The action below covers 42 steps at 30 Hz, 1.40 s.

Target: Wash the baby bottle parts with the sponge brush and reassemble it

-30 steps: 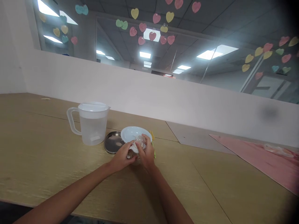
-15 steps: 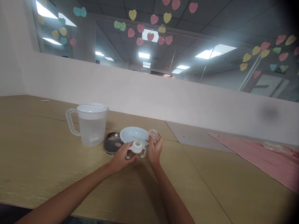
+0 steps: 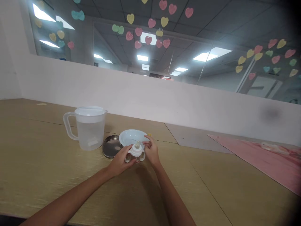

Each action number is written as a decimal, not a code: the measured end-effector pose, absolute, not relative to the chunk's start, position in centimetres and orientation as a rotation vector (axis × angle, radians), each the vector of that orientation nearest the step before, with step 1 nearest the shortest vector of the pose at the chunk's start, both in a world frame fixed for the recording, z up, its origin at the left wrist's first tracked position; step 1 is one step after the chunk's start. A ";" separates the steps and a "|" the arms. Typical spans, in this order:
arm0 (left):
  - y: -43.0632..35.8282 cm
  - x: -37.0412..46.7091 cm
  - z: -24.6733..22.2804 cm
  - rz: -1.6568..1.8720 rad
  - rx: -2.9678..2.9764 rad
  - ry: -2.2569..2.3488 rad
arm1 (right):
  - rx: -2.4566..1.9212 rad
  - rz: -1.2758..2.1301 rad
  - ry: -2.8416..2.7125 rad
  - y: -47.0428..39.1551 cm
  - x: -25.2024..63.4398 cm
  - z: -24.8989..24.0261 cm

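Note:
My left hand [image 3: 121,161] is wrapped round the left side of a small clear bottle [image 3: 137,152] with a white collar, two white handles and a pale nipple on top. My right hand [image 3: 151,151] is at the bottle's right handle, its fingers bent over the near right rim of a light blue bowl [image 3: 131,135]. Whether those fingers grip anything is hard to make out. Something thin lies in the bowl. Left of the bowl sits a round metal dish [image 3: 110,147].
A clear plastic jug [image 3: 91,131] with a lid and handle stands on the wooden table [image 3: 94,194], behind and left of the dish. A pink cloth [image 3: 263,160] covers the right side. A small yellow thing [image 3: 150,134] shows behind my right hand. A white wall runs behind.
The clear dome-shaped piece that my right hand held is no longer visible in it. That hand has moved left, up to the bottle. My left hand keeps its hold. The view has shifted slightly.

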<state>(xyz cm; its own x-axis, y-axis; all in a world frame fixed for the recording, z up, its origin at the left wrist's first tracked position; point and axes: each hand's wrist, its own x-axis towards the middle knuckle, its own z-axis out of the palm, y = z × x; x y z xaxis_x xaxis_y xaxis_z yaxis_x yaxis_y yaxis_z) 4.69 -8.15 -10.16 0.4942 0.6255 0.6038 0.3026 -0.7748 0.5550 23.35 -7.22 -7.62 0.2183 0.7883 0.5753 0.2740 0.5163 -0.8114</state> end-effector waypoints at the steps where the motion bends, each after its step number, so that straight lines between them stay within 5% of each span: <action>1: -8.2 4.7 -10.1 1.177 2.366 0.774 | -1.032 0.451 -1.361 -7.3 23.3 -7.5; 17: -8.7 5.0 -9.8 1.200 2.211 0.767 | -1.135 0.133 -1.716 -10.3 20.0 -6.2; 36: -8.8 4.5 -9.3 1.090 2.107 0.882 | -0.865 1.070 -1.531 -10.9 22.1 -4.2; 42: -8.6 4.8 -9.7 1.098 2.107 0.897 | -0.934 0.639 -1.181 -9.2 23.2 -4.9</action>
<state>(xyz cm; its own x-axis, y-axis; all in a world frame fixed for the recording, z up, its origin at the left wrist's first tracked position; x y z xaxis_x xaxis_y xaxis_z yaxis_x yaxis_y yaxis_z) 4.83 -8.57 -9.69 0.4316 0.7793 0.4543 0.2896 -0.5967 0.7484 23.16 -9.24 -4.87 0.2828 0.8288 0.4828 0.0490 0.4902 -0.8702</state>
